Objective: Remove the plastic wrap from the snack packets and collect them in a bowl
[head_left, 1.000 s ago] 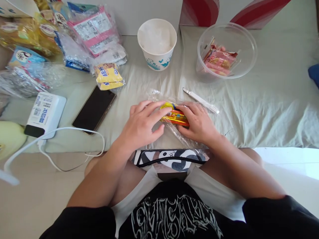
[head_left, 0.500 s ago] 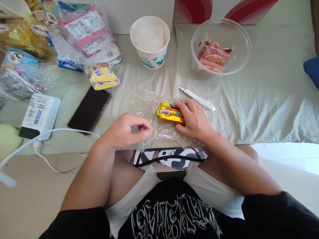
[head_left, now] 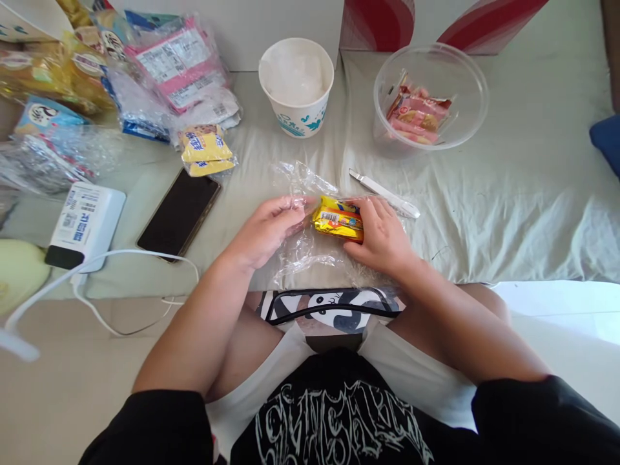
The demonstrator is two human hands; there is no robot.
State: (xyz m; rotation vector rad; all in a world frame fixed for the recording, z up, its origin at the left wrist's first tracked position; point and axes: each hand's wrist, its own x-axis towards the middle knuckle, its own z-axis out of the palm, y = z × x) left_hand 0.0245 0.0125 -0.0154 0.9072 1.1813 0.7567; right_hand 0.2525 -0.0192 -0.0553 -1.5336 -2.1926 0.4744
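Hands meet over a yellow snack packet (head_left: 338, 219) that lies on crinkled clear plastic wrap (head_left: 303, 248) at the near edge of the bed (head_left: 508, 194), just above the person's knees. The right hand (head_left: 382, 236) grips the packet's right end, fingers curled over its top edge. The left hand (head_left: 266, 230) pinches a fold of the wrap between thumb and fingertips, just beside the packet's left end, lifting the film a little off the sheet.

Just beyond the right hand a small white-handled knife (head_left: 385, 193) lies flat on the sheet, angled away to the right. Farther back stand a white paper cup (head_left: 296, 86) and a clear plastic bowl (head_left: 431, 97) holding pink wrapped snacks (head_left: 419, 116). To the left lie a dark phone (head_left: 179, 213), a white power bank (head_left: 84, 223) with a white cable (head_left: 135, 258) running from it, a small yellow packet (head_left: 206, 150), and a heap of snack bags (head_left: 121, 71).
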